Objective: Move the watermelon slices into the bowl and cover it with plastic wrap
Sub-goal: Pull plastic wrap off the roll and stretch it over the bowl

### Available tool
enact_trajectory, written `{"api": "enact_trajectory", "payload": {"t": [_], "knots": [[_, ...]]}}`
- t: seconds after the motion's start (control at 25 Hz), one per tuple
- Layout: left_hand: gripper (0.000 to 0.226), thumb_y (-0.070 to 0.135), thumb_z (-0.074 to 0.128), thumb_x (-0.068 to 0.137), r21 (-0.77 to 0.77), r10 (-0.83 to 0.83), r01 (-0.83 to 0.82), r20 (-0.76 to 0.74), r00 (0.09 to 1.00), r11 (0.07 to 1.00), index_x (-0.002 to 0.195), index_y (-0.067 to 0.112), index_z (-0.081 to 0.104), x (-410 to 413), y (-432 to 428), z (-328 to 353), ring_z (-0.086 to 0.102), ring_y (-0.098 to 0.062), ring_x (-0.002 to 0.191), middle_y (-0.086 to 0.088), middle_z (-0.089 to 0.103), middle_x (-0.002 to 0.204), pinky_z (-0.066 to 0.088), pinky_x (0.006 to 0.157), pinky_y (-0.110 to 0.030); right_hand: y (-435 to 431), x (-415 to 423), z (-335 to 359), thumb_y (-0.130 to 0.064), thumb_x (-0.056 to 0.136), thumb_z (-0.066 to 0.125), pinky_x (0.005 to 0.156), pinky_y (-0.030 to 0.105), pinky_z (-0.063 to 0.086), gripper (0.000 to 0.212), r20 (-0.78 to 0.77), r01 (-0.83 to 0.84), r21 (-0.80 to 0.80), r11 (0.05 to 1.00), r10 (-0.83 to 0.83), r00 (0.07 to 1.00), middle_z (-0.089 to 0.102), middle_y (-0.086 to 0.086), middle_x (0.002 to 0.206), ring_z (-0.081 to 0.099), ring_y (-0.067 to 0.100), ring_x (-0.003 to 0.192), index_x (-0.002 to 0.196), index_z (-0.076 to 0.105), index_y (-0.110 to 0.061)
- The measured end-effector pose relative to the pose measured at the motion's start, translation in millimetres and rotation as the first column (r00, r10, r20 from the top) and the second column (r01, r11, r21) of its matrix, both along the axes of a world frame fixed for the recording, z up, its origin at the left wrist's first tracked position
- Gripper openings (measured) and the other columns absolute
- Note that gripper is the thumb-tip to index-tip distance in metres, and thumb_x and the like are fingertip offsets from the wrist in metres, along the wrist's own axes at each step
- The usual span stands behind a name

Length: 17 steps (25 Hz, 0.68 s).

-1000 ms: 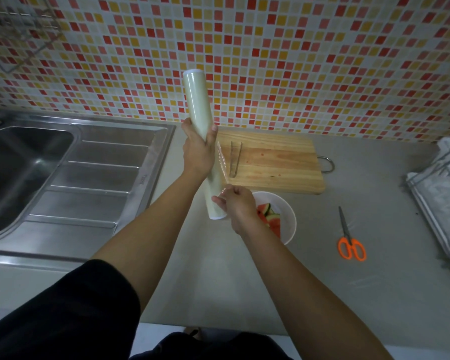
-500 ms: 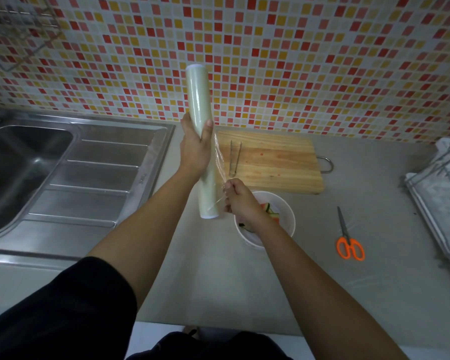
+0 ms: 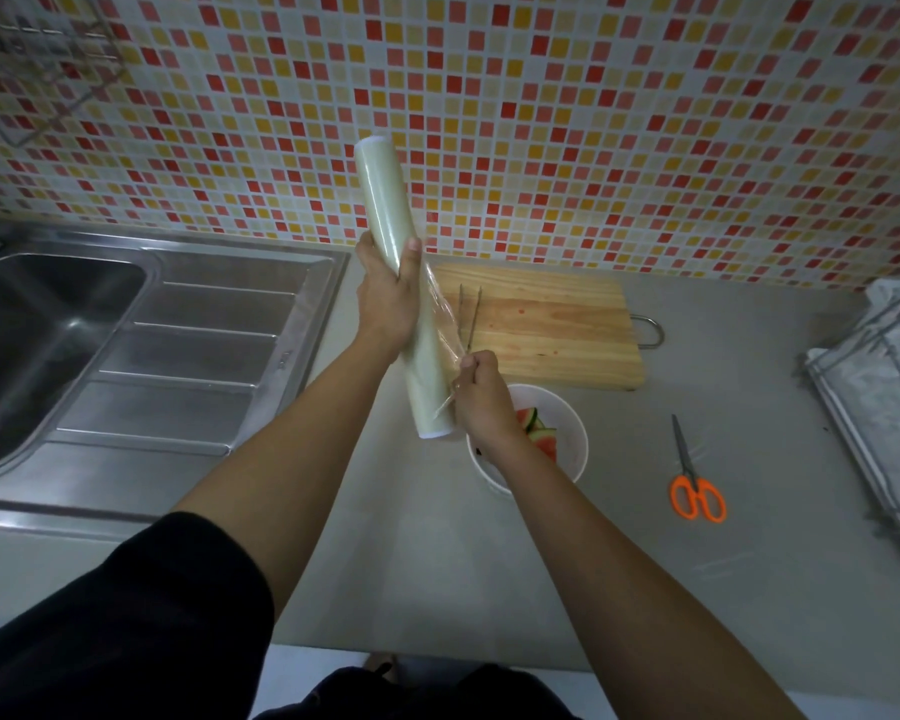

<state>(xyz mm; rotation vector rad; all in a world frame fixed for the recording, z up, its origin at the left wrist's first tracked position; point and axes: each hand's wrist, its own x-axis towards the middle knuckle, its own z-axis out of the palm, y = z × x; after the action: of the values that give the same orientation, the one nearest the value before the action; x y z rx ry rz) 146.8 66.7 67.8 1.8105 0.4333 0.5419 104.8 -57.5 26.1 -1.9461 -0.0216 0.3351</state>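
Observation:
My left hand (image 3: 385,298) grips a pale roll of plastic wrap (image 3: 385,210) around its middle and holds it nearly upright above the counter. My right hand (image 3: 481,397) pinches the loose edge of the clear film (image 3: 445,319), which is peeled a short way off the roll's right side. Below my right hand a white bowl (image 3: 572,433) stands on the counter with red and green watermelon slices (image 3: 541,433) in it. My right wrist hides part of the bowl.
A wooden cutting board (image 3: 557,324) with metal tongs (image 3: 471,314) lies behind the bowl. Orange-handled scissors (image 3: 694,480) lie to the right, a wire rack (image 3: 884,397) at the far right. A steel sink (image 3: 126,345) with a drainboard fills the left.
The roll has tilted and shifted slightly. My right hand has drawn the film's edge a little further from the roll and moved right, over the bowl.

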Motion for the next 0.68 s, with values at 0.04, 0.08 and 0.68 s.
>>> {"api": "enact_trajectory", "payload": {"t": [0.04,0.08,0.68], "knots": [[0.057,0.047,0.041,0.097,0.010,0.007,-0.007,-0.009,1.000,1.000,0.139,0.012,0.025,-1,-1,0,0.060,-0.010,0.078,0.004,0.057,0.098,0.044,0.063,-0.016,0,0,0,-0.020,0.100,0.028,0.071,0.031,0.034,0.012,-0.001,0.018,-0.008,1.000,-0.018,1.000,0.051,0.009,0.088,0.047,0.022,0.081,0.098,0.039,-0.015],[0.056,0.046,0.041,0.097,0.034,0.012,-0.011,-0.007,1.000,0.999,0.138,0.012,0.025,-3,-3,0,0.059,-0.005,0.074,0.003,0.057,0.098,0.043,0.058,-0.010,1,-1,-1,-0.019,0.100,0.028,0.071,0.031,0.034,0.013,-0.006,0.035,-0.021,0.999,-0.035,0.999,0.051,0.010,0.088,0.047,0.022,0.081,0.099,0.040,-0.014],[0.058,0.060,0.042,0.089,-0.120,-0.146,0.125,-0.177,0.973,0.985,0.132,0.022,0.035,-4,19,-1,0.065,-0.030,0.093,-0.008,0.061,0.111,0.055,0.083,-0.047,-12,2,-7,-0.016,0.098,0.030,0.049,0.007,0.034,0.014,-0.068,-0.079,-0.007,0.997,0.078,0.995,0.053,-0.002,0.079,0.046,0.006,0.062,0.096,0.044,-0.016]]}}
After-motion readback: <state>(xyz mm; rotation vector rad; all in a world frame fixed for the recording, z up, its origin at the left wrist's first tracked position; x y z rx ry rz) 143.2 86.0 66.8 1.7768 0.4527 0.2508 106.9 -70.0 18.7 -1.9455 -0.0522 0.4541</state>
